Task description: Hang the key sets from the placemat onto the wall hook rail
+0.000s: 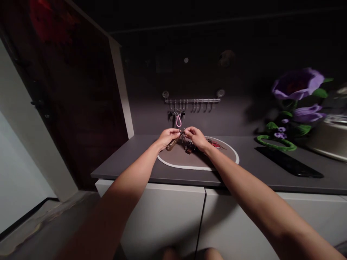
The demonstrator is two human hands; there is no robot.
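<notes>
Over the oval mat (184,167) with a white rim, my left hand (168,137) and my right hand (195,137) meet at a small bunch of keys (183,135). Fingers of both hands are closed on its ring. A brown keychain tag (171,144) with pale lettering hangs below my left fingers. Beneath and beside my right hand, more keys and small dark items (189,147) lie on the mat, partly hidden. A red item (215,144) rests just right of my right wrist. Behind the hands, keys and a pink loop (178,120) hang from the hook rail (193,100).
The grey countertop (121,159) sits on white cabinets (165,213). To the right are a black flat object (288,162), a green ring (276,145), purple flowers (298,85) and a pale rounded object (329,139). A dark door (73,94) stands at left.
</notes>
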